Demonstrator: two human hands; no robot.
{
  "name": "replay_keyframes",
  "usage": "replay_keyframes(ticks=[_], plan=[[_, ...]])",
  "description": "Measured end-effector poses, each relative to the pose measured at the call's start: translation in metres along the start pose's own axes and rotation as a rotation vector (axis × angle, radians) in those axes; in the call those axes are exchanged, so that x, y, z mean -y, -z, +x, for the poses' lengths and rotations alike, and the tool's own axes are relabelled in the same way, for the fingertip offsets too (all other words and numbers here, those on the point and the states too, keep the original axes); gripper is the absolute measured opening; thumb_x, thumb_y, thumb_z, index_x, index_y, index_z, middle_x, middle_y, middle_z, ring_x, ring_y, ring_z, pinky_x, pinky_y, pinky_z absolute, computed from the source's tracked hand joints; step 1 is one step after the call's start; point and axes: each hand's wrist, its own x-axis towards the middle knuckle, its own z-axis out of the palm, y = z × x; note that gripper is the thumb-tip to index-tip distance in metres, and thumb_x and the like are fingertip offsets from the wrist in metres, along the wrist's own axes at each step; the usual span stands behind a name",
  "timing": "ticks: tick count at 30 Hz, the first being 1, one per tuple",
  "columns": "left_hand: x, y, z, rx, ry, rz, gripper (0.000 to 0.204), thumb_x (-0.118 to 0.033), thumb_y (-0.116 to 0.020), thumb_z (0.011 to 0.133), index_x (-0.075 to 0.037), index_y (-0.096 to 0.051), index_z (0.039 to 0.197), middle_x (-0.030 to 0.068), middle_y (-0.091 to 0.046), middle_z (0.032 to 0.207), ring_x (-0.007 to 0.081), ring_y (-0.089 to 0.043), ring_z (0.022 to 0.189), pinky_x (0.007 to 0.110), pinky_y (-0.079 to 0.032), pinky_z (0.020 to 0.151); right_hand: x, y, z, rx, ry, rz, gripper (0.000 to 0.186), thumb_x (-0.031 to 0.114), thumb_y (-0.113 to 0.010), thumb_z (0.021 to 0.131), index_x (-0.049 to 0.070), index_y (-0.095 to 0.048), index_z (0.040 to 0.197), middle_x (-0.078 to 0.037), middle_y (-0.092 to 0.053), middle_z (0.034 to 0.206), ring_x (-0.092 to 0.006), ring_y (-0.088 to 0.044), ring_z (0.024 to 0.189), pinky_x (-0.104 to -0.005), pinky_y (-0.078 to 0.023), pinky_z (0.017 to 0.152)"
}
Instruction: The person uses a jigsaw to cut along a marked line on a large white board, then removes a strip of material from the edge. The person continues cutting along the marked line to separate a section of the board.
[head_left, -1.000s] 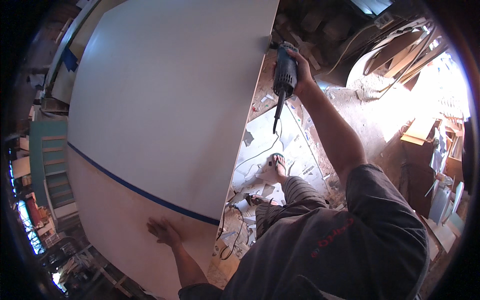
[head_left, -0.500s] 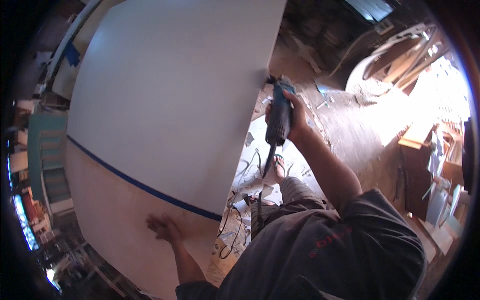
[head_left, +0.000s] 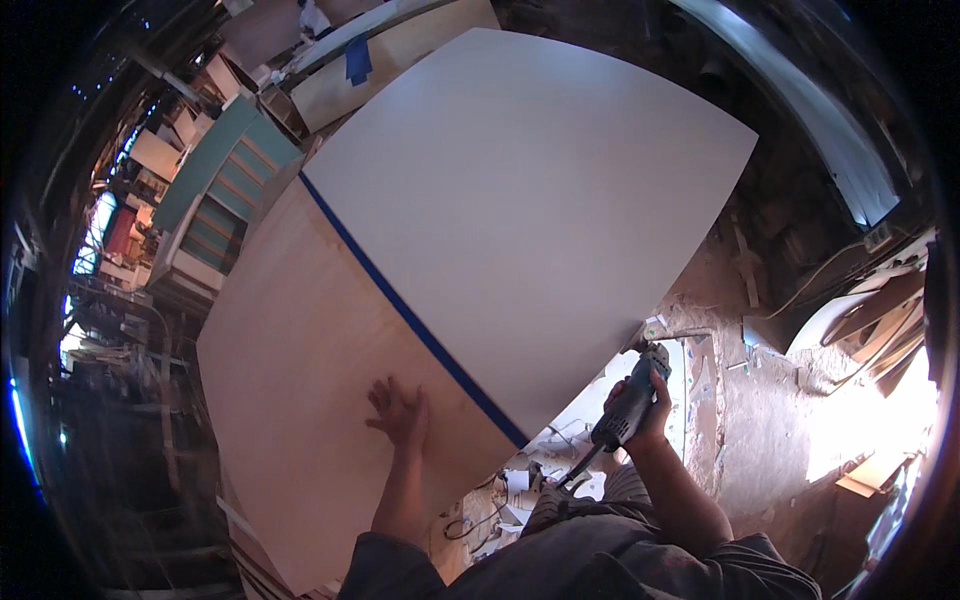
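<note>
A large board has a white upper section (head_left: 520, 200) and a pale wood section (head_left: 280, 380), divided by a dark blue strip (head_left: 400, 305). My left hand (head_left: 398, 410) rests on the wood section with fingers spread. My right hand (head_left: 648, 410) grips a teal and black corded power tool (head_left: 628, 405), whose head is at the board's right edge. Whether the head touches the edge I cannot tell. Its black cord runs down toward my body.
A teal slatted piece (head_left: 220, 170) and a pale panel (head_left: 340, 85) with blue tape stand beyond the board's left. Offcuts (head_left: 880, 330) pile at the right. The floor (head_left: 740, 440) holds scraps and cables. A long shiny sheet (head_left: 790, 100) lies at the top right.
My view has swung, so the board's far end now shows. The power tool and my right hand appear lower in the picture, moved nearer along the edge. My left hand stays on the wood section.
</note>
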Motion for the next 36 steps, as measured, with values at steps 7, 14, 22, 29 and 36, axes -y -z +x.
replay_keyframes(ticks=[7,14,22,29,36], plan=[[-0.002,-0.002,0.003,-0.049,-0.029,0.046,0.095,-0.074,-0.056,0.094,-0.017,-0.034,0.167,0.0197,-0.023,0.175,0.0437,-0.018,0.162,0.088,-0.018,0.110,-0.079,0.005,-0.053,-0.033,-0.075,0.012,0.058,0.058,-0.078,0.084,0.006,-0.059,0.102,-0.011,-0.066,0.087,-0.0272,-0.069,0.079,-0.0408,-0.060,0.077],[0.050,0.015,0.014,0.117,-0.257,-0.057,0.091,-0.069,-0.056,0.098,-0.012,-0.035,0.166,0.0196,-0.023,0.175,0.0374,-0.018,0.163,0.076,-0.020,0.119,-0.074,0.030,-0.061,-0.044,-0.066,0.047,0.058,0.048,-0.075,0.088,0.000,-0.054,0.113,-0.015,-0.065,0.097,-0.0287,-0.069,0.085,-0.0429,-0.061,0.081],[0.110,0.002,-0.003,-0.074,-0.522,-0.093,0.073,-0.050,-0.057,0.107,-0.007,-0.040,0.163,0.0262,-0.031,0.170,0.0414,-0.026,0.159,0.057,-0.024,0.127,0.012,0.028,0.024,0.008,0.049,0.055,0.048,0.048,-0.069,0.092,0.004,-0.062,0.108,-0.017,-0.065,0.090,-0.0325,-0.068,0.084,-0.0466,-0.058,0.075],[0.113,-0.003,-0.003,-0.150,-0.551,-0.080,0.070,-0.047,-0.057,0.107,-0.002,-0.046,0.158,0.0293,-0.036,0.166,0.0434,-0.032,0.156,0.057,-0.025,0.126,0.036,0.024,0.051,0.091,0.050,0.029,0.056,0.043,-0.072,0.092,-0.002,-0.053,0.119,-0.019,-0.066,0.099,-0.0338,-0.071,0.088,-0.0466,-0.062,0.080],[0.110,-0.004,-0.003,-0.141,-0.578,-0.121,0.071,-0.049,-0.056,0.107,-0.002,-0.046,0.159,0.0301,-0.035,0.166,0.0432,-0.030,0.157,0.057,-0.024,0.127,-0.031,0.032,0.021,0.059,0.019,0.137,0.047,0.040,-0.074,0.090,0.000,-0.056,0.108,-0.016,-0.065,0.095,-0.0308,-0.070,0.088,-0.0458,-0.062,0.080]])
